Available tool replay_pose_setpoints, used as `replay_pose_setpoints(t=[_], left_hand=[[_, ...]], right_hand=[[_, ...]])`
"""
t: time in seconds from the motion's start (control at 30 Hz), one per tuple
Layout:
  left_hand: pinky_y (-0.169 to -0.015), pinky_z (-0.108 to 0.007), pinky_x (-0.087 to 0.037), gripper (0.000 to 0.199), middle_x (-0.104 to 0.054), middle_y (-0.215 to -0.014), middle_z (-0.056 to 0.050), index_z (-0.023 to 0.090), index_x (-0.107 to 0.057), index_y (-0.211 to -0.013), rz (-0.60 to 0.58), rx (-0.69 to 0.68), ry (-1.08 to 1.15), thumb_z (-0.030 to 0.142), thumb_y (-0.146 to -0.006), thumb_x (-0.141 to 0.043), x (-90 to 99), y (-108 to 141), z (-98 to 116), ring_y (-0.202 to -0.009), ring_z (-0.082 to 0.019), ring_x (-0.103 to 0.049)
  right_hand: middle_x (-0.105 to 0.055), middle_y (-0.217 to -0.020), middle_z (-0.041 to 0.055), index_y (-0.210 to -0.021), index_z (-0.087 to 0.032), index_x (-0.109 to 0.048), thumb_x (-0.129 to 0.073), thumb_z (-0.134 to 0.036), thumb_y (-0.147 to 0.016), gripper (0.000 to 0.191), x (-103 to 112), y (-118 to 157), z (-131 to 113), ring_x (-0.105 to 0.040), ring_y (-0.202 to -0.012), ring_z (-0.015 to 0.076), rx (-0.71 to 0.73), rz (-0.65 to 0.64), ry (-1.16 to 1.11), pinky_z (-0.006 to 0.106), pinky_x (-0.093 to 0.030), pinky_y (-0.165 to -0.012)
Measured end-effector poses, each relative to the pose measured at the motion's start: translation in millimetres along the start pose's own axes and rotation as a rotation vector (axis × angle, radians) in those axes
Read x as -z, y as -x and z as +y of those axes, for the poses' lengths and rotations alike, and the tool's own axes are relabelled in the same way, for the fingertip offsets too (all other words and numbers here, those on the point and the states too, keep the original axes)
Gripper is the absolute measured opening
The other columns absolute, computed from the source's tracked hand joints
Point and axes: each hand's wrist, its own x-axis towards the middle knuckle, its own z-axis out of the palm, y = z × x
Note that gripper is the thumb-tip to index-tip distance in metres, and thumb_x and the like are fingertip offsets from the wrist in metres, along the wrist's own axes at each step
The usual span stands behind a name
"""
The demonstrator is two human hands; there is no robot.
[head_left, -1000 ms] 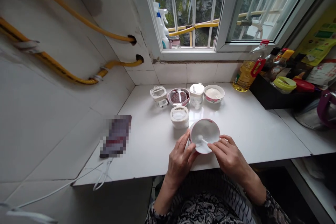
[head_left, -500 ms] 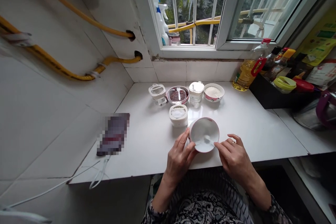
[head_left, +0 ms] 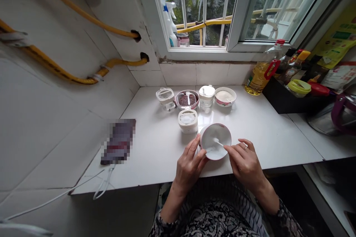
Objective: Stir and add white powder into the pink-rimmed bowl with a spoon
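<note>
- White ceramic bowl (head_left: 215, 141) is sitting tilted toward the person on the front part of the bench (head_left: 150, 148), just beside a lidded white tub (head_left: 187, 120); whether its base is touching the bench, I cannot tell.
- Small white spoon (head_left: 218, 142) is leaning inside the bowl, its bowl end lying near a layer of white powder (head_left: 213, 152).
- Left hand (head_left: 189, 170) is clamping the bowl's near left side, with its fingers wrapping the outer wall.
- Right hand (head_left: 246, 164) is reaching in from the other side, apart from the left, its fingertips (head_left: 226, 148) at or near the spoon's handle; whether they are pinching it, I cannot tell.
- Work in hand is appearing to be spooning through the powder, judging by how the hands are placed.
- Next move, as I judge it, is calling for a firm pinch on the handle while the left hand is steadying the bowl.
- Four more containers are standing in a row behind: an open clear tub (head_left: 165, 96), a glass dish of dark red grains (head_left: 187, 100), a small white-lidded jar (head_left: 206, 95) and a bowl of pale powder (head_left: 224, 96).
</note>
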Motion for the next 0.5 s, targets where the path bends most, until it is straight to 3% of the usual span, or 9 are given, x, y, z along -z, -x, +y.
replay_pose_setpoints(t=[0.1,0.27,0.5], left_hand=[[-0.091,-0.041,-0.063,0.005,-0.065,-0.134,-0.021,0.018,-0.062,-0.098,0.0,-0.003,-0.001,0.021,-0.094,-0.063,-0.4,0.1,0.4,-0.123,-0.03,-0.065],[-0.089,-0.039,-0.063,0.005,-0.066,-0.131,-0.022,0.018,-0.061,-0.099,-0.003,-0.003,-0.007,0.021,-0.095,-0.062,0.6,-1.3,0.6,-0.118,-0.03,-0.068],[-0.09,-0.04,-0.063,0.007,-0.065,-0.133,-0.021,0.019,-0.062,-0.1,-0.001,0.001,-0.005,0.022,-0.094,-0.063,0.3,-0.4,-0.5,-0.121,-0.03,-0.066]], right_hand=[[-0.071,-0.081,0.0065,-0.115,-0.014,-0.067,-0.045,-0.003,-0.093,0.033,-6.6,-5.9,1.5,-0.061,-0.073,0.0188,0.04,0.03,-0.013,0.041,-0.049,-0.089],[-0.067,-0.072,0.0045,-0.102,-0.016,-0.068,-0.044,-0.002,-0.092,0.03,-2.6,-4.9,-2.3,-0.056,-0.068,0.0184,0.082,-0.064,-0.028,0.04,-0.05,-0.086],[-0.07,-0.077,0.0055,-0.104,-0.014,-0.067,-0.046,-0.003,-0.094,0.026,-3.6,-5.7,0.2,-0.057,-0.072,0.018,0.111,-0.032,-0.073,0.037,-0.05,-0.084]])
